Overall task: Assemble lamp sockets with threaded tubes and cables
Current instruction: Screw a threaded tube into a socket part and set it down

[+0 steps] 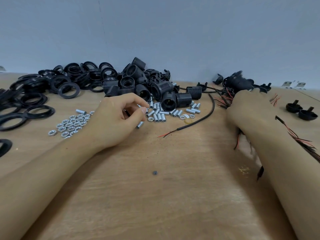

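My left hand lies on the wooden table, thumb and forefinger pinching a small silver threaded tube at the edge of a scatter of threaded tubes. A pile of black lamp sockets lies just behind the tubes. My right hand reaches to the far right and grips a blurred black socket; its fingers are hidden behind the back of the hand. One loose black cable with red wire ends lies between my hands. More cables lie by the right hand.
Black threaded rings are heaped at the back left. Silver hex nuts lie left of my left hand. Two black socket caps sit at the far right, with a cable bundle beside my right forearm. A grey wall closes the back.
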